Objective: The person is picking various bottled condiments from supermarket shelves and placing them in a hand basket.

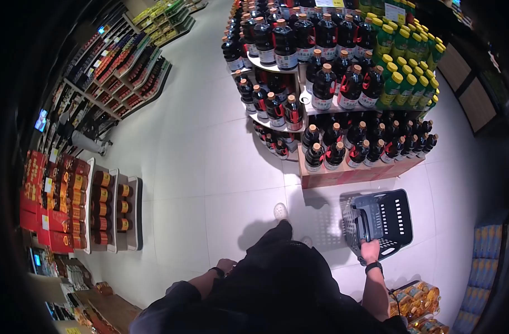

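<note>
My right hand (pixel 370 251) is closed around the handle of a dark grey shopping basket (pixel 400 220), which hangs at my right side, its inside showing nothing but its perforated walls. At my left hip, beside my dark clothing, hangs my left hand (pixel 226 265); its fingers are partly hidden and too small to make out. Dark bottles with tan caps (pixel 324 86) stand on a tiered display in front of me, and green bottles with yellow caps (pixel 391 89) stand to their right.
Shelves with jars (pixel 101 209) and red boxes (pixel 34 186) are on the left. A person (pixel 82 139) is near the far-left shelves. Bottles of yellow oil (pixel 419 299) stand at the lower right, blue packs (pixel 480 273) beyond them. Pale floor (pixel 193 145) runs between the displays.
</note>
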A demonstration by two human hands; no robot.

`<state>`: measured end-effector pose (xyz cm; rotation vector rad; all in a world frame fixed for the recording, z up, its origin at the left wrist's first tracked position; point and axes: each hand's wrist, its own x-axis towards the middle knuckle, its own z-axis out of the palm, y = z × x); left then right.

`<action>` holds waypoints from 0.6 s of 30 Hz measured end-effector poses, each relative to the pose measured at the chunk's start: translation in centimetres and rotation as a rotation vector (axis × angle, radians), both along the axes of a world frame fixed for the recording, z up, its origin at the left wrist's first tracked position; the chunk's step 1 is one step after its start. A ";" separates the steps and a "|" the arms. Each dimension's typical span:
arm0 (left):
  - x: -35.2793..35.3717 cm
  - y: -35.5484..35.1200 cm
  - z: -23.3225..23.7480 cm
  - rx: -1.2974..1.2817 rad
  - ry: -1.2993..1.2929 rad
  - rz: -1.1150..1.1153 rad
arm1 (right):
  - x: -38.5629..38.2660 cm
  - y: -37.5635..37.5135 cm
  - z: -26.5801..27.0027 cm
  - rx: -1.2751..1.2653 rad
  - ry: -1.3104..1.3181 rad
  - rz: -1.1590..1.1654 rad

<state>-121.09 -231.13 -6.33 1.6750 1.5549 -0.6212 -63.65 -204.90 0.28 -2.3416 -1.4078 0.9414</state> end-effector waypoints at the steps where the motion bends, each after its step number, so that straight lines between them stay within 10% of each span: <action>1: -0.1 -1.0 0.1 0.046 0.002 -0.038 | -0.3 -0.3 0.5 -0.023 0.009 0.001; 3: -1.3 -2.1 -0.2 0.033 -0.249 0.456 | -1.0 -0.9 1.4 -0.065 0.020 0.001; 5: 0.1 0.2 2.6 -0.166 -0.395 1.453 | -1.5 -1.9 0.5 -0.012 -0.046 0.035; 18: -11.5 1.3 2.3 0.051 -0.678 1.608 | -8.3 -6.9 -4.3 -0.035 -0.121 0.025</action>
